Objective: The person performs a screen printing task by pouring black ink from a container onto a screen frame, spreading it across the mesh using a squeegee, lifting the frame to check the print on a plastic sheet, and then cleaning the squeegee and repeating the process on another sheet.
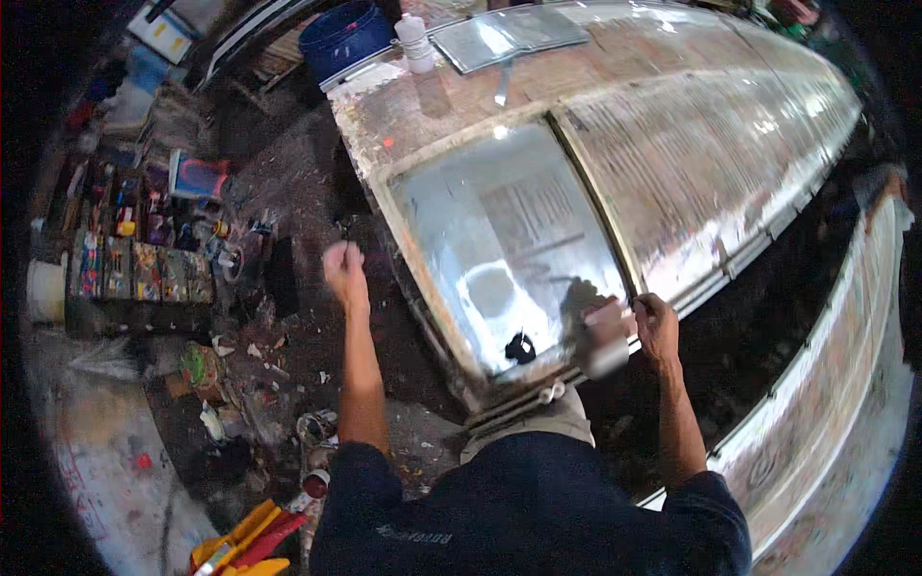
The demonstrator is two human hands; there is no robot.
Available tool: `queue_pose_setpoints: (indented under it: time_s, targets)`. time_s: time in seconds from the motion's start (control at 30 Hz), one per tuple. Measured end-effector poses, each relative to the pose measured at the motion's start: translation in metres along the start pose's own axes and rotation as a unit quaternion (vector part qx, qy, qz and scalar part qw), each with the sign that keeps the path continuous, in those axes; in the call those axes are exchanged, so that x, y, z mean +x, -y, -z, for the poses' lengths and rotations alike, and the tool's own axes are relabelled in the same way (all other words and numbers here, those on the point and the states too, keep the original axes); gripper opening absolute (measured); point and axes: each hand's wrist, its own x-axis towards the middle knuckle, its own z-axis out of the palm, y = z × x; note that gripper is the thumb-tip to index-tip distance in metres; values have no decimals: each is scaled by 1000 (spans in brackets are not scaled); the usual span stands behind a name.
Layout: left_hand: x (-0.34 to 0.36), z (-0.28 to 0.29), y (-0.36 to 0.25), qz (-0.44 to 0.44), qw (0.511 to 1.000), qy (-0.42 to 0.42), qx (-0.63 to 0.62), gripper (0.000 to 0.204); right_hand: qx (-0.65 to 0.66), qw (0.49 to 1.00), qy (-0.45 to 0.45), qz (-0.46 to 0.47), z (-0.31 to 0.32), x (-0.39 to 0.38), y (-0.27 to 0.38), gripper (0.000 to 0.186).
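My left hand point(344, 271) is raised over the dark floor, left of a large boat-shaped form. Its fingers are closed; whatever they hold, if anything, is too small to make out. My right hand point(657, 329) is at the near right edge of the form, fingers curled and pressed together. Right beside those fingers is a blurred pinkish and white shape point(605, 338), whose kind I cannot tell. Between my hands lies a shiny grey rectangular panel point(451, 226) within a pale raised frame, bearing reflections. A small black thing point(520, 348) shows near its closest edge.
The form's ribbed, brownish surface point(711, 144) stretches to the far right. On its far side are a white bottle point(414, 43), a glossy flat sheet point(509, 36) and a blue drum point(346, 40). A long curved pale piece point(816, 384) lies right; a cluttered rack point(144, 269) stands left.
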Motion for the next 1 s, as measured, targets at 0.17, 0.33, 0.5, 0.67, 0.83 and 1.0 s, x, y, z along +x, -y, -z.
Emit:
queue_pose_setpoints:
  time_s: [0.17, 0.33, 0.5, 0.67, 0.83, 1.0]
  targets:
    - [182, -184, -26, -39, 987, 88, 126, 38, 28, 997, -40, -59, 0, 123, -49, 19]
    - [310, -315, 1, -3, 924, 135, 357, 78, 200, 976, 12, -79, -19, 184, -91, 28]
    - [405, -404, 33, -136, 932, 68, 328, 122, 131, 970, 70, -192, -29, 179, -121, 33]
    - [456, -447, 75, -79, 939, 21, 333, 128, 211, 935, 5, -284, -36, 163, -140, 33]
    - [488, -474, 100, -21, 931, -45, 361, 105, 194, 926, -32, -322, -42, 159, -149, 19]
    - [454, -467, 84, -94, 947, -41, 303, 96, 223, 916, -7, -334, -40, 166, -150, 29]
